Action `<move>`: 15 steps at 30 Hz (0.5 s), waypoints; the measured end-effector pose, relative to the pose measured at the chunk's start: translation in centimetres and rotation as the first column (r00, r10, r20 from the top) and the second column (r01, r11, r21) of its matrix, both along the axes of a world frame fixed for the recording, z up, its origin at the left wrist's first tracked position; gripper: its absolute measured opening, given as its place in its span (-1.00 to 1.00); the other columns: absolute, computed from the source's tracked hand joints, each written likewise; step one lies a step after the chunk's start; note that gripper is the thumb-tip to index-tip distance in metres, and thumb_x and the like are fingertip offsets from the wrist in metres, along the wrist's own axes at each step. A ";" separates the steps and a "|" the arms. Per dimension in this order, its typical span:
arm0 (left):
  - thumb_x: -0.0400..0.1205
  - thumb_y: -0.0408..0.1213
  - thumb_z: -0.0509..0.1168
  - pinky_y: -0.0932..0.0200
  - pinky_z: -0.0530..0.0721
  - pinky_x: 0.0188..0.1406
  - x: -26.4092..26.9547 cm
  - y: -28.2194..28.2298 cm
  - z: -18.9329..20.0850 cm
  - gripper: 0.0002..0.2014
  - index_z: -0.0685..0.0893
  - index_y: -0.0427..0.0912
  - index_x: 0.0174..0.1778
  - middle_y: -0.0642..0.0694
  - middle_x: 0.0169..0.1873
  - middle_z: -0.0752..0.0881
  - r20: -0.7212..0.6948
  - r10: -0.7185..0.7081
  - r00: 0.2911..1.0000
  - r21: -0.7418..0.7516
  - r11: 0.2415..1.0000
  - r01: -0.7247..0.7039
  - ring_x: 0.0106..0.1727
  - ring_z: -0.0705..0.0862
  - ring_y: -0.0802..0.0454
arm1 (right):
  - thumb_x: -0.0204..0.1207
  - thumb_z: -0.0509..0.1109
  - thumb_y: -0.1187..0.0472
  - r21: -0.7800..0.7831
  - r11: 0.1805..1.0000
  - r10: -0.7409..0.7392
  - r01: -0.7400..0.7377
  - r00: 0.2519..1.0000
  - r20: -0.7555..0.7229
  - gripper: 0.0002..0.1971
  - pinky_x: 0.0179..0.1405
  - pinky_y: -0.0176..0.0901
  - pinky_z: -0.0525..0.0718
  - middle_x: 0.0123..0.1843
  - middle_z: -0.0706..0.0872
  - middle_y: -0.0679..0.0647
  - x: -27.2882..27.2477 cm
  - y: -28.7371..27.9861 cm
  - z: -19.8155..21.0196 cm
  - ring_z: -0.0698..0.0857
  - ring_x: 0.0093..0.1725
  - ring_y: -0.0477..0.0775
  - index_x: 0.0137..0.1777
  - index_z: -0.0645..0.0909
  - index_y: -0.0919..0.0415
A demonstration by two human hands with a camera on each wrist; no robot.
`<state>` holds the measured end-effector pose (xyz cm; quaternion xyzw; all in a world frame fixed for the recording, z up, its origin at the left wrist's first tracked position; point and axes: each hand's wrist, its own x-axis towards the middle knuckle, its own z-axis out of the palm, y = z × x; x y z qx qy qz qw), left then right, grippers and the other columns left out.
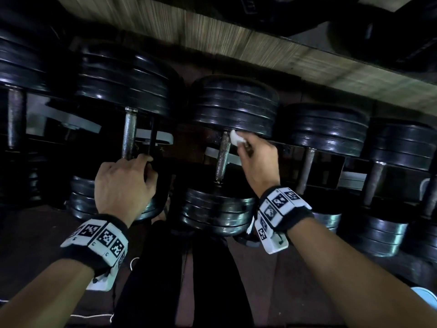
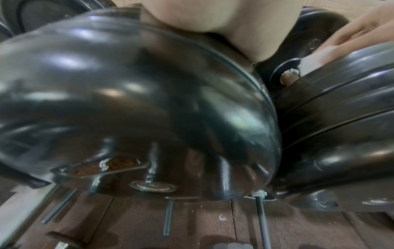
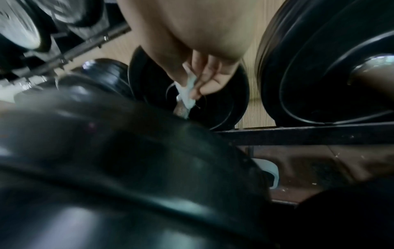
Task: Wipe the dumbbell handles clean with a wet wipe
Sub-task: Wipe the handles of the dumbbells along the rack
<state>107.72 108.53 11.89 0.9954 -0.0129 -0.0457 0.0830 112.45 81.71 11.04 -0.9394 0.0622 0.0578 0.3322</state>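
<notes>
Black plate dumbbells lie in a row on a low rack. My right hand (image 1: 241,144) pinches a small white wet wipe (image 1: 236,138) against the far end of the middle dumbbell's knurled steel handle (image 1: 223,157), just under its far plates (image 1: 234,107). In the right wrist view the fingers (image 3: 204,79) hold the wipe (image 3: 187,91) on the handle (image 3: 181,110). My left hand (image 1: 147,166) curls over the near end of the neighbouring dumbbell's handle (image 1: 129,136) and its near plates (image 1: 80,200). In the left wrist view only the palm (image 2: 224,25) shows above those plates (image 2: 127,101).
More dumbbells lie to the left (image 1: 15,119) and right (image 1: 307,166) on the same rack. A pale wood-grain strip (image 1: 260,48) runs behind them. Grey rack brackets (image 1: 71,121) show under the handles. My dark trouser legs (image 1: 177,280) are below, and a pale blue object (image 1: 425,294) sits at lower right.
</notes>
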 end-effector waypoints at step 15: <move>0.65 -0.25 0.38 0.03 0.64 0.34 0.8 -5.5 -0.7 -0.54 0.57 0.01 0.50 -0.04 0.33 0.68 -0.374 -0.177 0.910 -0.645 0.755 -0.118 0.31 0.67 0.03 | 0.59 0.45 0.29 0.305 0.945 0.253 -0.120 0.860 -0.444 -0.87 -0.07 -0.12 0.62 -0.10 0.80 0.02 -2.0 0.6 -0.6 0.69 -0.14 -0.09 0.09 0.79 0.19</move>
